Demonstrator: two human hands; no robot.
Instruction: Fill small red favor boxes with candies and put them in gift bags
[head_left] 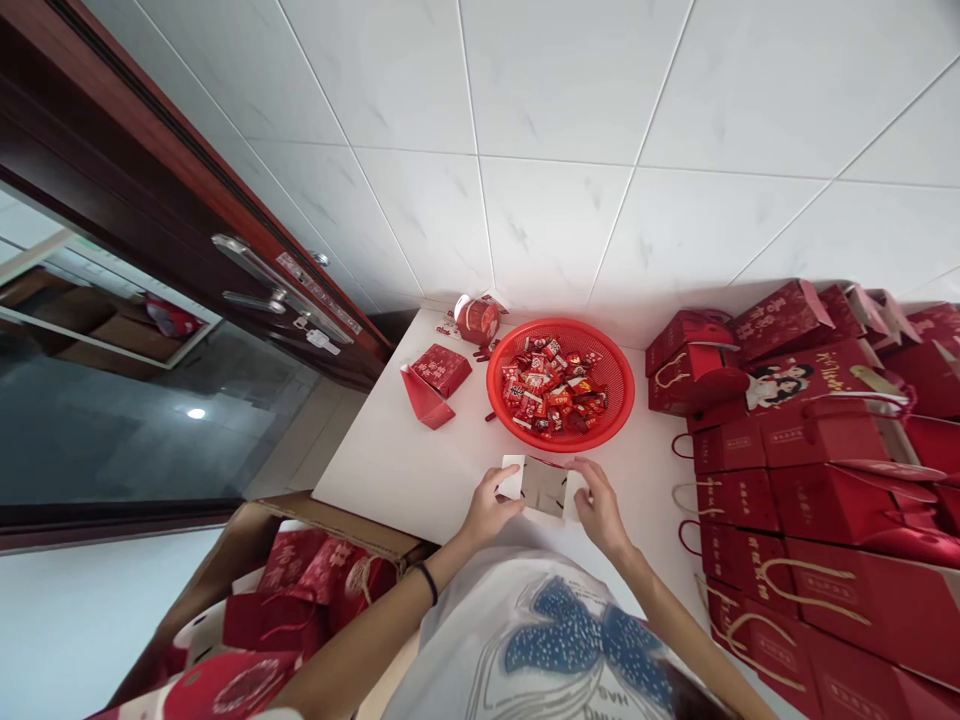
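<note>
At the near side of the white table, an opened paper gift box (544,486) shows its pale inside and white flaps. My left hand (491,508) pinches its left flap, thumb and fingers closed on it. On the opposite side, my right hand (600,507) grips the right flap. Just beyond the box sits a round red plastic basket (624,400) with many wrapped candies (555,385) inside. A folded red box (442,370) with an open flap lies left of the basket.
A small red box (478,318) stands by the tiled wall. Red gift bags with rope handles (750,500) crowd the right side. At lower left, a cardboard carton (360,520) holds more red boxes. A dark door (180,220) stands at the left of the white table (390,450).
</note>
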